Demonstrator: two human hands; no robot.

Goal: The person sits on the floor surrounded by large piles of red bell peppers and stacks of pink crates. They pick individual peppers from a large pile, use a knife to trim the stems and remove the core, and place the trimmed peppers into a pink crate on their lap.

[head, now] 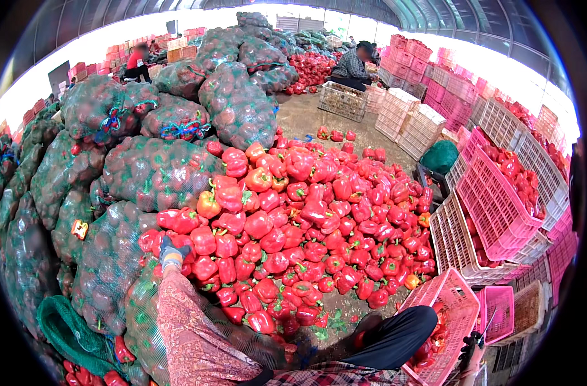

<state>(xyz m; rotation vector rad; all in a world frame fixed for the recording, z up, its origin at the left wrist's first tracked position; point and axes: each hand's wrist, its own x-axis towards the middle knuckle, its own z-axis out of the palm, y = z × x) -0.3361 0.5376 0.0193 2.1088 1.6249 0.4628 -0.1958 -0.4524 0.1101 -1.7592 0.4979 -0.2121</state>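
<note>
My left hand (pixel 171 254), in a grey-blue work glove with a patterned sleeve behind it, reaches to the left edge of a big heap of red bell peppers (pixel 274 224). Its fingers and thumb are spread against peppers there; whether they grip one is unclear. At the lower right, my right hand (pixel 468 346) wears a dark glove and holds a thin knife (pixel 490 322), blade pointing up. Between that hand and my bent knee stands a pink plastic crate (pixel 460 294) with red peppers inside.
Green mesh sacks (pixel 163 169) of peppers are piled on the left. Filled crates (pixel 498 207) rise on the right, beside a small pink basket (pixel 497 309). Loose green netting (pixel 74 333) lies lower left. A seated person (pixel 353 65) is beyond the heap; another (pixel 138 62) sits farther left.
</note>
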